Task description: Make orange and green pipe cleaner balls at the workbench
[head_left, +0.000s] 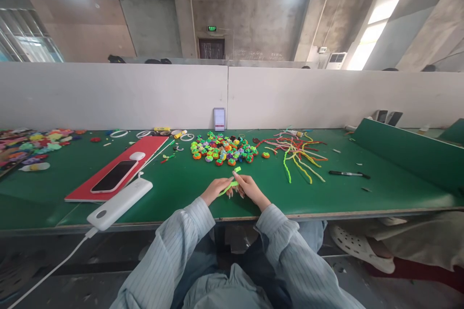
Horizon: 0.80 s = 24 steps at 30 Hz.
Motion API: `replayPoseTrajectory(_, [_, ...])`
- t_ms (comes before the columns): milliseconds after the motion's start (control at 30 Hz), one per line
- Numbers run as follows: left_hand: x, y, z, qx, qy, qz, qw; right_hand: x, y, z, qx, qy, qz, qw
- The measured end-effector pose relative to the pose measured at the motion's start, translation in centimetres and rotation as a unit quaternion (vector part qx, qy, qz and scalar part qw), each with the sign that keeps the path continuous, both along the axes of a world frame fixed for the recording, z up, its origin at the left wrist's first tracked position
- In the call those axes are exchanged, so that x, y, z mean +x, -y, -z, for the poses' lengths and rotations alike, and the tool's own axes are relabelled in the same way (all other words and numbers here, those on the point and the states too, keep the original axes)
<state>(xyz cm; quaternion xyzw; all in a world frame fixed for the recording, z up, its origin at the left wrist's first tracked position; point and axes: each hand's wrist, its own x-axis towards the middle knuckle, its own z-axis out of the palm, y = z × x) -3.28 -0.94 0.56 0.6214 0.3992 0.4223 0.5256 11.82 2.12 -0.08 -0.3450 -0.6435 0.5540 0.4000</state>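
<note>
My left hand (218,189) and my right hand (250,190) meet over the front edge of the green table (174,203). Both hold a bright lime-green fuzzy strip (224,190), which runs from under my left fingers up between the two hands. Its upper end (237,169) looks folded or coiled and sticks up above my right thumb. Just behind the hands lies a pile of small multicoloured fuzzy pieces (221,147), orange, green and purple among them. Fuzzy stems (300,152) in red, pink, yellow and green spread out to the right of the pile.
On the left are a red board (87,186) with a phone (114,176), a white power strip (121,203) and colourful fuzzy pieces (47,142). A black pen (348,174) lies right. An upright phone (219,119) leans on the white partition (163,96). Another person's shoe (362,247) shows lower right.
</note>
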Motion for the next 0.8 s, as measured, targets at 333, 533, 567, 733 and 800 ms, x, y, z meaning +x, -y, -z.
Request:
replayPoseTrajectory(333, [0.1, 0.6, -0.5, -0.005, 0.012, 0.022, 1.0, 0.1, -0.2, 0.1, -0.007, -0.011, 0.003, 1.0])
replayPoseTrajectory(533, [0.2, 0.3, 0.2, 0.023, -0.031, 0.017, 0.999, 0.2, 0.1, -0.2, -0.018, -0.006, -0.022, 1.0])
replayPoseTrajectory(567, [0.2, 0.3, 0.3, 0.032, -0.038, 0.009, 0.999, 0.2, 0.1, -0.2, -0.019, -0.003, -0.029, 0.999])
replayPoseTrajectory(733, [0.2, 0.1, 0.7, 0.033, -0.038, 0.0, 0.999, 0.2, 0.2, -0.1, -0.022, 0.011, -0.051, 0.998])
replayPoseTrajectory(800, [0.2, 0.1, 0.7, 0.028, -0.035, 0.007, 0.999, 0.2, 0.2, 0.0, -0.023, 0.011, -0.051, 0.998])
